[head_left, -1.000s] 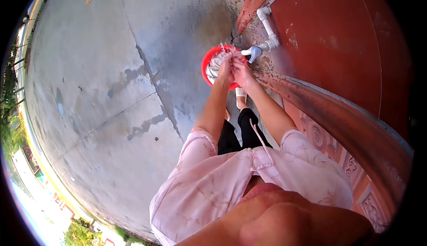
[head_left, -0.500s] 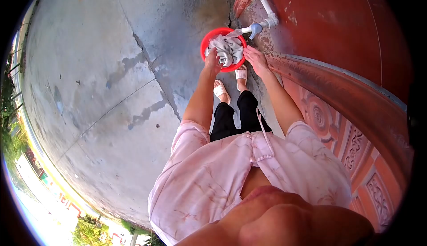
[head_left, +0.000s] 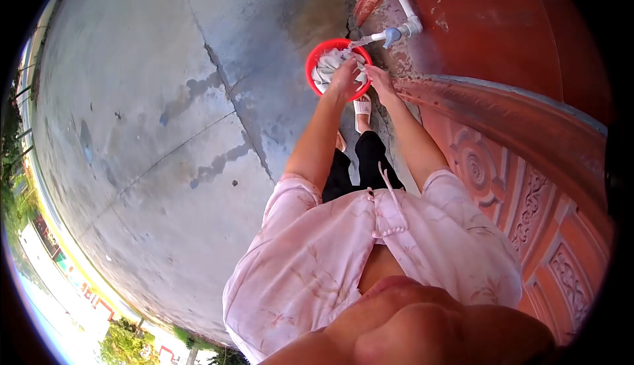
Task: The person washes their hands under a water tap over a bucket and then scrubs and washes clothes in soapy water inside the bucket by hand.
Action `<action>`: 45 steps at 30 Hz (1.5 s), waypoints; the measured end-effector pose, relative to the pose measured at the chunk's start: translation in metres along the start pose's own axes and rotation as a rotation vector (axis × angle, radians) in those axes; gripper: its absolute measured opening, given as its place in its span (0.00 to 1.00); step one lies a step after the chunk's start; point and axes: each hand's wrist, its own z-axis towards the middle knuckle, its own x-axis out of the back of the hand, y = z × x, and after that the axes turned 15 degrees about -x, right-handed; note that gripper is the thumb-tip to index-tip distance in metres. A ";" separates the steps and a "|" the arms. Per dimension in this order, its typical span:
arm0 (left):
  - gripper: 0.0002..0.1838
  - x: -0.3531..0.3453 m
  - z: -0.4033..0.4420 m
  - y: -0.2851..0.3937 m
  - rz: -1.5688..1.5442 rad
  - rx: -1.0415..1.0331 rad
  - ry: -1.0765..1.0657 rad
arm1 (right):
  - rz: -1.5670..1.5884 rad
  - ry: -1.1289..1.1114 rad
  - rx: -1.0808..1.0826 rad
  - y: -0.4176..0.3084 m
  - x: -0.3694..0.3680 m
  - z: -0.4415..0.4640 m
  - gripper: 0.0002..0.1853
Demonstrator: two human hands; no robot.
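A round red basin [head_left: 312, 68] stands on the ground with wet, pale grey cloth [head_left: 323, 71] bunched in it. Water runs into it from the white tap [head_left: 378, 36] with a light blue handle. My left hand [head_left: 345, 75] is over the cloth inside the basin; its fingertips are too small and blurred to make out. At the right rim of the basin is my right hand [head_left: 380, 79], its fingers pointing toward the cloth; whether they grip anything does not show.
White pipe [head_left: 408, 13] runs along the red wall [head_left: 489, 35] at the right. Below the basin are my feet in light sandals [head_left: 362, 106]. A carved reddish panel [head_left: 475, 167] lies right of my arm. Cracked, partly wet concrete [head_left: 145, 101] spreads to the left.
My hands were together under the tap, then apart at the basin's two sides. Since then my left hand has moved right, over the cloth; my right hand stays near the right rim.
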 end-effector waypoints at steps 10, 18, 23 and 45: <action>0.29 0.120 -0.022 0.011 0.247 -0.041 0.102 | -0.419 0.074 0.006 0.049 0.026 -0.006 0.20; 0.24 0.254 -0.098 0.003 1.952 -0.328 0.394 | -0.870 0.280 0.071 0.057 0.103 0.015 0.17; 0.12 0.277 -0.168 -0.048 2.071 -0.112 -0.038 | -1.751 -0.075 -0.054 0.076 0.116 -0.102 0.09; 0.18 0.178 -0.393 -0.153 0.340 0.529 -0.613 | -1.251 -1.026 -0.290 0.058 0.144 -0.262 0.16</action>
